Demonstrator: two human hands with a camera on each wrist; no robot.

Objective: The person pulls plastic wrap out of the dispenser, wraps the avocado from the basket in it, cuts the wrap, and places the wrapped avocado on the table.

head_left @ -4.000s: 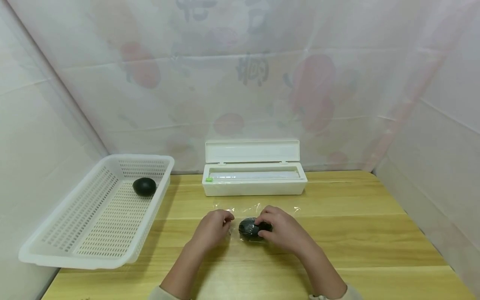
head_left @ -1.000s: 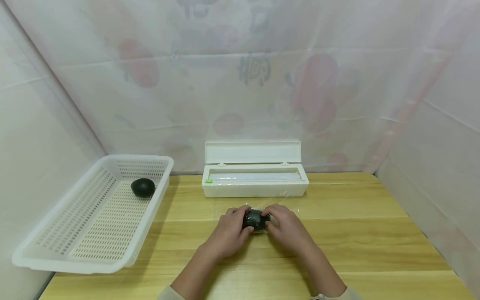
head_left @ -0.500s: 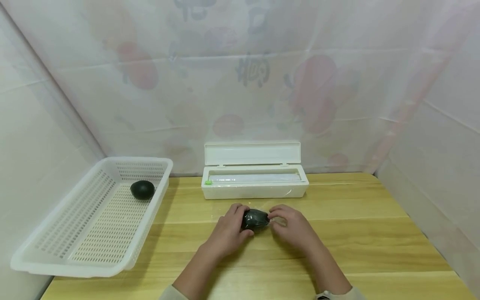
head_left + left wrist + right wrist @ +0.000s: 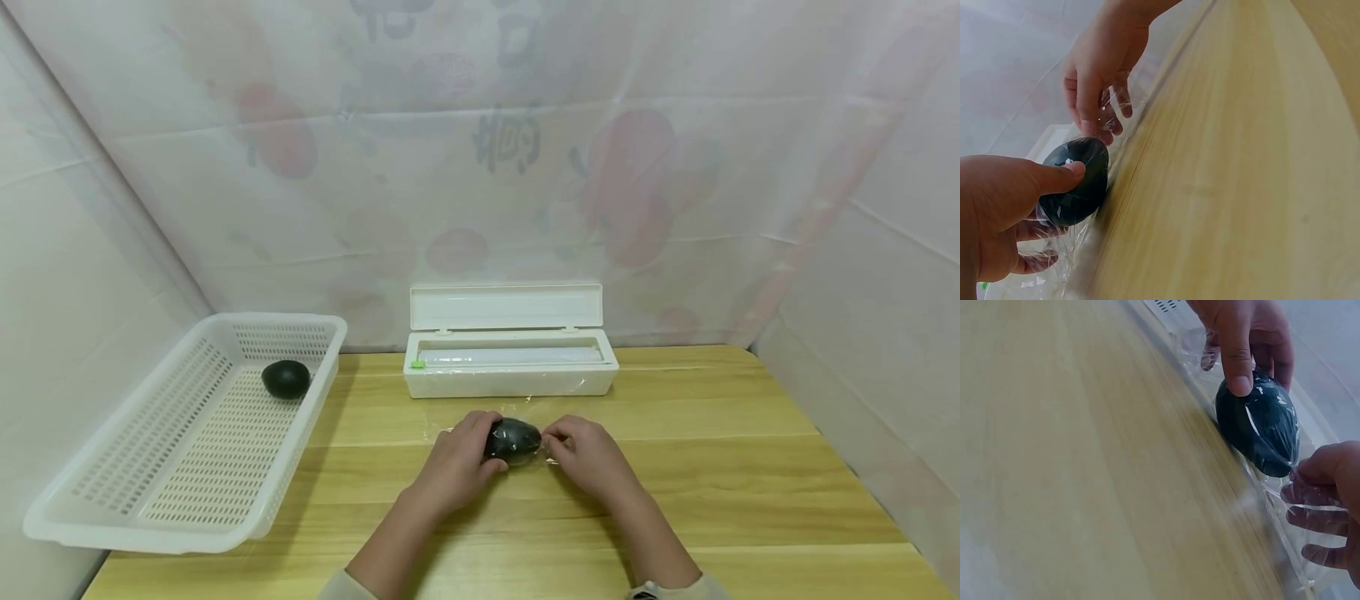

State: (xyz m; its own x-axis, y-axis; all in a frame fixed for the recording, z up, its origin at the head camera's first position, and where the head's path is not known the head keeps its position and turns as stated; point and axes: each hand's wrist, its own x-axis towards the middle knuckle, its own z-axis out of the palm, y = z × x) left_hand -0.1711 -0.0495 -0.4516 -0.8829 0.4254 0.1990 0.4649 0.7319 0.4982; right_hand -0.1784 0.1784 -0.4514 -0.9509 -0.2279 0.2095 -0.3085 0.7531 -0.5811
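Note:
A dark green avocado (image 4: 513, 442), wrapped in shiny clear cling film, lies low over the table in front of the film box. My left hand (image 4: 456, 462) grips its left end, the thumb pressed on its side, as the left wrist view shows. At the pointed right end, my right hand (image 4: 592, 458) pinches the gathered film between thumb and forefinger. Loose cling film (image 4: 1316, 503) drapes over the other right fingers in the right wrist view. More film trails behind the left fingers (image 4: 1038, 259).
Behind the hands stands a white film box (image 4: 510, 383), lid up, with a film roll (image 4: 517, 356) inside. To the left is a white perforated basket (image 4: 142, 537) holding another dark avocado (image 4: 286, 379). Curtain-like walls (image 4: 375, 183) enclose the wooden table (image 4: 750, 492).
My left hand, beside the avocado four seconds ago, now grips its left end. My right hand has slid off its top to the right tip, its thumb and forefinger drawing together.

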